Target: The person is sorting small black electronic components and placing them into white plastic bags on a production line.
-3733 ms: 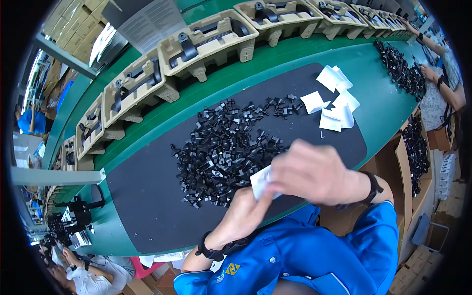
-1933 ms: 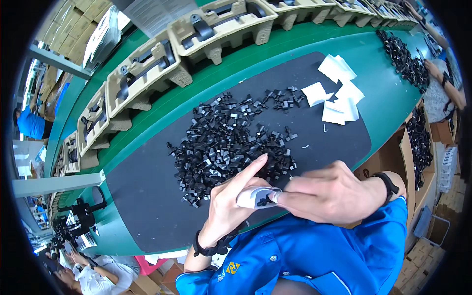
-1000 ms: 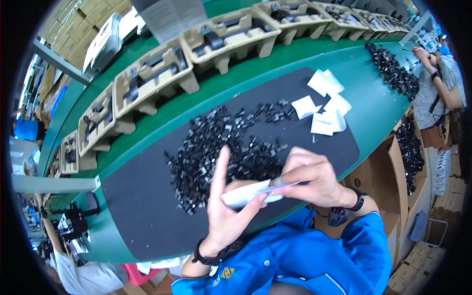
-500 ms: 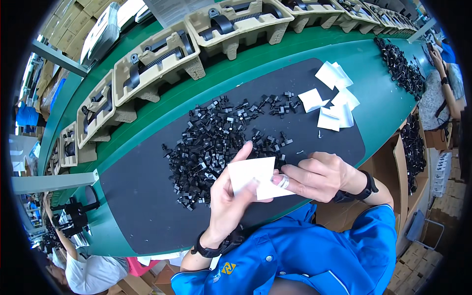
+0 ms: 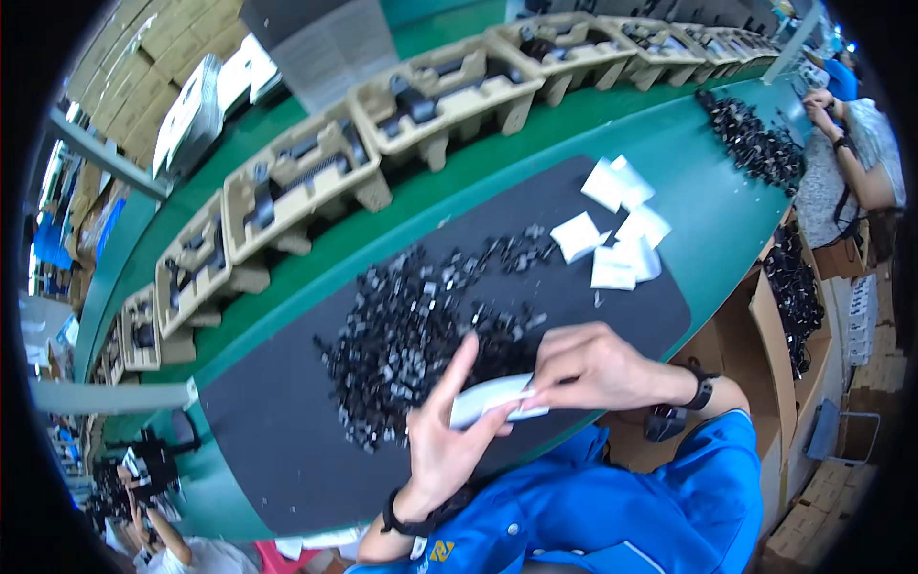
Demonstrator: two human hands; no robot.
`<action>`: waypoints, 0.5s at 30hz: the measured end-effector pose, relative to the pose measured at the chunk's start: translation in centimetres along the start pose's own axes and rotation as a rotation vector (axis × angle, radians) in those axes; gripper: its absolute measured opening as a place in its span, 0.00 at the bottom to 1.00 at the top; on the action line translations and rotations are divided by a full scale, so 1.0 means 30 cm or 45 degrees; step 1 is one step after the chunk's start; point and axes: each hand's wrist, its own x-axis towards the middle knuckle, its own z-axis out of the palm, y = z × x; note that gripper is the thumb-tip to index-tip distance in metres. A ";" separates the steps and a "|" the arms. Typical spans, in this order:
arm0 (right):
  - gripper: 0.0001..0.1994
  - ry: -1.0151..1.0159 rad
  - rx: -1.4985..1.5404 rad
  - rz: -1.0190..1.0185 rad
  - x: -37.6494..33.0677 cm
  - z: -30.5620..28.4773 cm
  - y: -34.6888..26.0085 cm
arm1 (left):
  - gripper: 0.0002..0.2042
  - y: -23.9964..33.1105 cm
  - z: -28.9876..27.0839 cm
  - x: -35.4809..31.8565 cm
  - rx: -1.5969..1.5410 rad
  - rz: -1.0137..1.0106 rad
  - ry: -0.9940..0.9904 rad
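My left hand [image 5: 440, 448] holds a small white sheet of paper [image 5: 475, 403], with the thumb laid along its lower edge and the index finger raised away from it. The sheet looks tilted and slightly bent. At its right end, the fingertips of my right hand [image 5: 601, 368] are pinched together; whether a smaller piece is between them is hidden. Just beyond both hands, a heap of small black plastic fittings [image 5: 387, 330] is spread on a dark mat [image 5: 273, 430]. Several loose white paper squares [image 5: 614, 268] lie on the mat's far right part.
A row of tan moulded trays [image 5: 296, 191] with black parts runs along the green bench behind the mat. Black cables [image 5: 751, 143] are piled at the far right. An open cardboard box [image 5: 765, 330] stands beside my right arm. A co-worker [image 5: 856, 163] sits at right.
The sheet has tipped from facing up to nearly edge-on. My right hand has drawn its fingers together at the sheet's right end. The whole view has shifted slightly.
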 end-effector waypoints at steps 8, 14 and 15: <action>0.04 0.139 -0.104 0.163 0.136 -0.474 -0.032 | 0.18 0.075 -0.124 0.095 -0.192 0.033 0.300; 0.09 1.114 -1.619 0.362 0.373 -1.177 0.411 | 0.16 0.128 -0.174 0.112 -0.111 -0.060 0.634; 0.09 1.087 -1.695 0.376 0.395 -1.226 0.496 | 0.16 0.135 -0.169 0.123 -0.110 -0.079 0.634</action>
